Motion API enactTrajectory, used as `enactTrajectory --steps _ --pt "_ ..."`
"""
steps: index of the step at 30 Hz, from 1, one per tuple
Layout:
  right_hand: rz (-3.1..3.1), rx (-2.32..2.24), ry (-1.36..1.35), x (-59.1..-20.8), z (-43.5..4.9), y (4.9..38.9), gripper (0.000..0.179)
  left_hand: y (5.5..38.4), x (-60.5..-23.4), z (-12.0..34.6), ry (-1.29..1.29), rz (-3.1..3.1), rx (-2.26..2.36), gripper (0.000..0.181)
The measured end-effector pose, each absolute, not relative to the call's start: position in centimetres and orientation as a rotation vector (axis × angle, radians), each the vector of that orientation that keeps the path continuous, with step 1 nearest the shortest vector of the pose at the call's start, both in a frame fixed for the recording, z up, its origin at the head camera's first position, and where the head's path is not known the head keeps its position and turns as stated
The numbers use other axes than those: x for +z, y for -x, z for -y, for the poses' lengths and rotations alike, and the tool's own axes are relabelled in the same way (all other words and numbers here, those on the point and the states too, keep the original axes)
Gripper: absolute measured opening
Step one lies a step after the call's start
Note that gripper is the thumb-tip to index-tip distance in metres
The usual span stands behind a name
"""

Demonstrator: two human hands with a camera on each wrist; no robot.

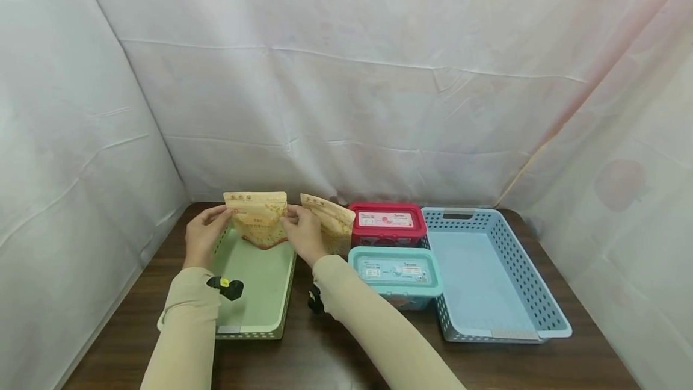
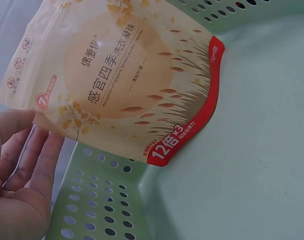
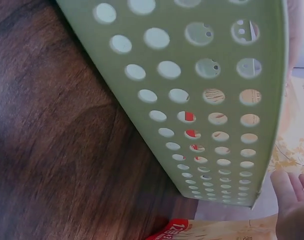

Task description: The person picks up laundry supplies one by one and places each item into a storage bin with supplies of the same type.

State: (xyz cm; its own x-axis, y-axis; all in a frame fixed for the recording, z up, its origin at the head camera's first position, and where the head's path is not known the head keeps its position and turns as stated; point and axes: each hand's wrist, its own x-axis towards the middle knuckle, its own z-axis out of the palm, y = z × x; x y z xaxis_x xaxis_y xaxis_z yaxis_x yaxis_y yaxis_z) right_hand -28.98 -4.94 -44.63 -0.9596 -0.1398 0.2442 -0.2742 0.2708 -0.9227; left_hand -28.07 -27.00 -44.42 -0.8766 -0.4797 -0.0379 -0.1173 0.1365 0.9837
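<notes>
A cream laundry capsule pouch (image 1: 258, 221) with a red lower band is held up at the far end of the green basket (image 1: 254, 300). My left hand (image 1: 206, 236) pinches its left side near the top; in the left wrist view the thumb lies against the pouch (image 2: 127, 75) and the other fingers (image 2: 24, 160) are behind it. On the opposite side my right hand (image 1: 305, 235) pinches the pouch's right edge. Only part of that hand (image 3: 297, 205) shows in the right wrist view, beyond the perforated basket wall (image 3: 167, 70). A second, similar pouch (image 1: 338, 227) stands just right of the basket, partly behind my right hand.
To the right, a red lidded box (image 1: 387, 235) stands behind a turquoise lidded box (image 1: 396, 275). Beyond them lies a blue perforated basket (image 1: 482, 275). Everything rests on a dark wooden table (image 1: 325, 354), with white cloth (image 1: 346, 107) hanging behind and at both sides.
</notes>
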Motion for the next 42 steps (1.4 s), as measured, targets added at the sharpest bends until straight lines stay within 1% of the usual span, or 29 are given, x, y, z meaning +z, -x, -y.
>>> enactTrajectory --steps 4,11,15,20,42 --pt "2.446 1.753 -0.415 -44.7 4.9 29.0 0.038 28.1 -44.3 26.9 -0.565 2.152 -1.804 0.054" --pt "2.524 1.777 -0.454 -44.6 4.8 28.7 0.057 28.2 -44.2 26.9 -0.536 2.271 -1.731 0.062" --pt "2.559 1.754 -0.446 -44.6 4.9 28.6 0.061 28.1 -44.2 26.9 -0.492 2.298 -1.713 0.065" --pt "2.567 1.765 -0.441 -44.4 4.9 28.5 0.064 27.9 -44.1 26.9 -0.445 2.330 -1.692 0.069" --pt "2.601 1.779 -0.436 -43.7 4.4 27.9 0.062 27.8 -44.0 27.1 -0.441 2.303 -1.712 0.064"
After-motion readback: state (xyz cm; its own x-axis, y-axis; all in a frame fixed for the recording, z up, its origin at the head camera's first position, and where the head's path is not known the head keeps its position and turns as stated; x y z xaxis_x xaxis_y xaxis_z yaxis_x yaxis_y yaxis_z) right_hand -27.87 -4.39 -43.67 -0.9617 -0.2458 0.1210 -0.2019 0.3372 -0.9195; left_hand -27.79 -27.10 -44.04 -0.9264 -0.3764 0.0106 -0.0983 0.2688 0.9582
